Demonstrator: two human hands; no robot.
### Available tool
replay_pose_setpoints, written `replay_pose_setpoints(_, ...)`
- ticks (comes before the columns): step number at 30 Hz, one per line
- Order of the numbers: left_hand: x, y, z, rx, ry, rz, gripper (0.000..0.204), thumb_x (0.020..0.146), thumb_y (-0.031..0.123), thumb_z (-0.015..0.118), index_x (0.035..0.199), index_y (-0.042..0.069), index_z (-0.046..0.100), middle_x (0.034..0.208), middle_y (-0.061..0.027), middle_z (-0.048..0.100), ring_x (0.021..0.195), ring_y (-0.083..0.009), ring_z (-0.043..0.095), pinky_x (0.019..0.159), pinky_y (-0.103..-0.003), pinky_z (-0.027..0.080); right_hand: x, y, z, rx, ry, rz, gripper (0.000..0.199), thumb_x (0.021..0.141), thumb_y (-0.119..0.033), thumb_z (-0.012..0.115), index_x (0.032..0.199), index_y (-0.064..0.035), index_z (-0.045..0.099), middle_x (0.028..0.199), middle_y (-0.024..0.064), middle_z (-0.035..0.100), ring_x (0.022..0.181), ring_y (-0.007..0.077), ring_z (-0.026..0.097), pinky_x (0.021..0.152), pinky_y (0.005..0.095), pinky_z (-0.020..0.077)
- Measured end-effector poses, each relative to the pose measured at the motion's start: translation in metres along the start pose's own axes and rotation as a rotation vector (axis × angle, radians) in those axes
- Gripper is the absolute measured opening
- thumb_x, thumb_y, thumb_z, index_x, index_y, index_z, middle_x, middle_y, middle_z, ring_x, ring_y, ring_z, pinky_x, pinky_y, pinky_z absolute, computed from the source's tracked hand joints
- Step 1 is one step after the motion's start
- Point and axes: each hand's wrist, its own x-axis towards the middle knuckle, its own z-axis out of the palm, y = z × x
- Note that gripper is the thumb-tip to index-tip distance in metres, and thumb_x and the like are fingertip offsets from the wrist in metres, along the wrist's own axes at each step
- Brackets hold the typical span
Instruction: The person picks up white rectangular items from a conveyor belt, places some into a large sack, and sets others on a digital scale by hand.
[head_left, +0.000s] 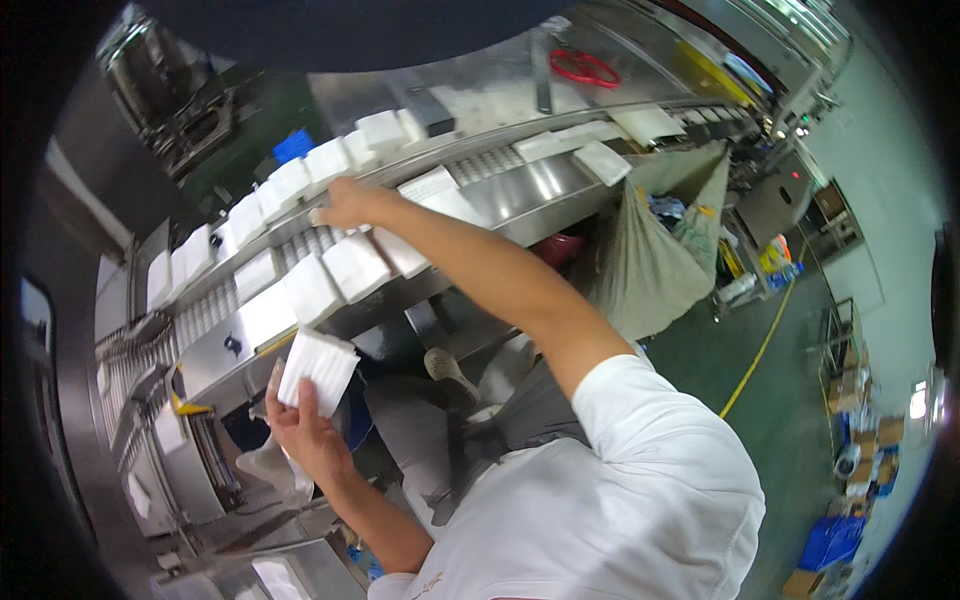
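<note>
My left hand (312,435) grips a stack of folded white tissue-like sheets (318,372), thumb on its face, just off the near edge of the conveyor. My right hand (352,204) reaches across to the belt (300,245), its fingers curled down beside a row of similar white stacks (325,160). What those fingers hold, if anything, is hidden. Close below the right hand, more white stacks (355,267) lie side by side on the near metal ledge. Another white stack (430,187) rests on the belt beyond my right forearm.
A beige cloth sack (655,270) hangs open at the conveyor's right. A blue object (293,147) sits behind the far row. On the metal surface beyond lies a red ring-shaped item (584,68). Cardboard boxes (855,385) and a blue crate (832,542) line the right wall.
</note>
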Motion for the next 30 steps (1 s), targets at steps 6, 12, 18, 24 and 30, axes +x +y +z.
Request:
replay_pose_setpoints(6, -0.004, 0.0, -0.001, 0.063, -0.019, 0.023, 0.048, 0.098, 0.003, 0.072, 0.141, -0.005, 0.052, 0.124, -0.0198, 0.07, 0.106, -0.0234, 0.072, 0.095, -0.034, 0.059, 0.041, 0.028, 0.038, -0.073, -0.129, 0.268, 0.071, 0.092, -0.054, 0.067, 0.133, 0.0038, 0.067, 0.141, 0.0257, 0.063, 0.132, 0.0369, 0.062, 0.109, 0.0462, 0.0505)
replay_pose_setpoints(12, -0.009, 0.005, -0.007, 0.092, -0.004, 0.018, 0.05, 0.097, 0.006, 0.073, 0.142, -0.004, 0.052, 0.117, -0.0175, 0.072, 0.098, -0.021, 0.073, 0.088, -0.031, 0.06, 0.078, 0.046, 0.073, -0.096, 0.09, 0.212, 0.046, 0.083, -0.032, 0.067, 0.113, 0.0009, 0.078, 0.119, 0.0225, 0.075, 0.113, 0.0381, 0.072, 0.096, 0.0462, 0.0574)
replay_pose_setpoints(18, -0.013, 0.0, -0.01, 0.106, 0.057, -0.036, 0.05, 0.091, 0.001, 0.078, 0.137, -0.001, 0.058, 0.116, -0.0109, 0.07, 0.103, -0.0152, 0.068, 0.094, -0.028, 0.055, 0.014, 0.063, 0.002, 0.822, -0.103, 0.292, 0.047, 0.087, -0.033, 0.084, 0.118, 0.0001, 0.072, 0.107, 0.0133, 0.072, 0.084, 0.024, 0.071, 0.066, 0.038, 0.0609)
replay_pose_setpoints(24, -0.023, 0.008, -0.006, 0.078, 0.024, -0.071, 0.054, 0.093, 0.004, 0.078, 0.14, -0.003, 0.052, 0.119, -0.0124, 0.068, 0.107, -0.0157, 0.066, 0.095, -0.03, 0.054, -0.01, 0.058, -0.041, 0.791, -0.054, 0.312, 0.057, 0.088, -0.038, 0.085, 0.124, 0.0022, 0.068, 0.115, 0.0122, 0.072, 0.102, 0.0207, 0.071, 0.078, 0.0276, 0.0628)
replay_pose_setpoints(30, -0.02, 0.007, 0.004, 0.176, 0.026, -0.047, 0.048, 0.093, 0.001, 0.076, 0.137, -0.001, 0.057, 0.116, -0.01, 0.069, 0.105, -0.0162, 0.068, 0.095, -0.03, 0.055, 0.004, 0.079, -0.02, 0.893, -0.045, 0.17, 0.035, 0.095, -0.029, 0.078, 0.114, 0.0006, 0.074, 0.108, 0.0109, 0.075, 0.096, 0.0214, 0.073, 0.082, 0.0371, 0.0639)
